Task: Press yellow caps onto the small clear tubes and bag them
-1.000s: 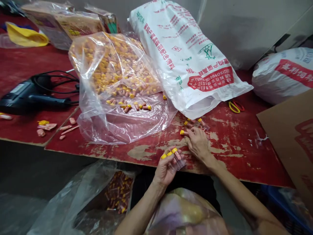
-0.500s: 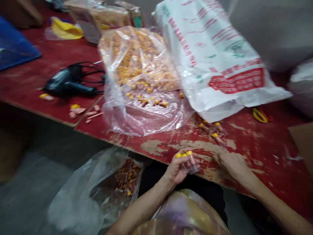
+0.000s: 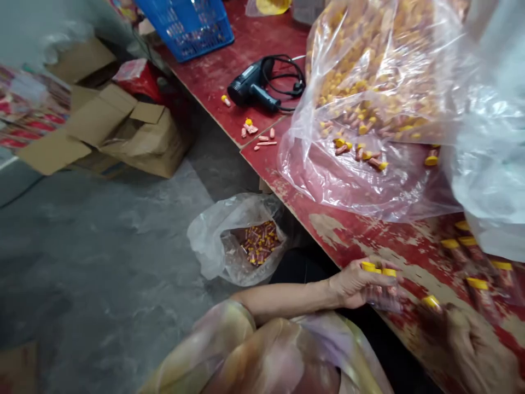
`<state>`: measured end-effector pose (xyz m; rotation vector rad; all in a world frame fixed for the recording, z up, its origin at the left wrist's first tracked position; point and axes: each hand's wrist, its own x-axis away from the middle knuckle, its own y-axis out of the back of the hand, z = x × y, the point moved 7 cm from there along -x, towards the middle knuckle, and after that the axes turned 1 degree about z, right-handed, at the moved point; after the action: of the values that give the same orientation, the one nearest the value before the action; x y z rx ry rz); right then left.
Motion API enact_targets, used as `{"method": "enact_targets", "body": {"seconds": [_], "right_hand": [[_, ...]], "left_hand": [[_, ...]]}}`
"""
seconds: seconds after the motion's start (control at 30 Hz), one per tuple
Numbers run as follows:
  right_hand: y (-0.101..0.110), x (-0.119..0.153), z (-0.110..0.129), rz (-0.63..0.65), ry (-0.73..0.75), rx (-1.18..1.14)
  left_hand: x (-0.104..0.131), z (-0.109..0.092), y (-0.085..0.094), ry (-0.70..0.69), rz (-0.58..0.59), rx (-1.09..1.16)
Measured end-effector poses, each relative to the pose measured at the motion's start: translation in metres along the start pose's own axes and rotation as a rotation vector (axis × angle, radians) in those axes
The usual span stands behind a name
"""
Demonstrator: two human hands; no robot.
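Observation:
My left hand (image 3: 355, 283) is closed around several small clear yellow-capped tubes (image 3: 385, 290) with pink contents, held caps up over the front edge of the red table. My right hand (image 3: 478, 347), smeared by motion, is over the table at the lower right. Between its fingertips is a single yellow-capped tube (image 3: 432, 303), its cap pointing towards my left hand. Just beyond lie several loose yellow-capped tubes (image 3: 479, 290), blurred. A large clear plastic bag (image 3: 361, 189) full of the same tubes lies open on the table.
A black heat gun (image 3: 254, 85) with a coiled cord lies beside loose pink pieces (image 3: 250, 129). Behind stands a blue basket (image 3: 192, 52). A white sack (image 3: 492, 164) is at the right. On the floor are an open plastic bag (image 3: 209, 235) of tubes and cardboard boxes (image 3: 143, 142).
My view has swung left, bringing the floor and boxes in. My left hand keeps its tubes. A tube now shows at my right hand's fingertips, which were blurred near the loose tubes.

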<state>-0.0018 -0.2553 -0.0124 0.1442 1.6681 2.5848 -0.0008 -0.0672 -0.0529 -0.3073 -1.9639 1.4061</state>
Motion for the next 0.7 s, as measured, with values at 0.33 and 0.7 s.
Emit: {"method": "enact_targets", "body": {"seconds": [0.33, 0.7], "right_hand": [[-0.072, 0.021, 0.212, -0.049, 0.688, -0.018], [-0.111, 0.05, 0.257, 0.328, 0.913, -0.453]], "left_hand": [[0.055, -0.077, 0.031, -0.436, -0.197, 0.041], [0.186, -0.159, 0.214, -0.437, -1.265, -0.772]]}}
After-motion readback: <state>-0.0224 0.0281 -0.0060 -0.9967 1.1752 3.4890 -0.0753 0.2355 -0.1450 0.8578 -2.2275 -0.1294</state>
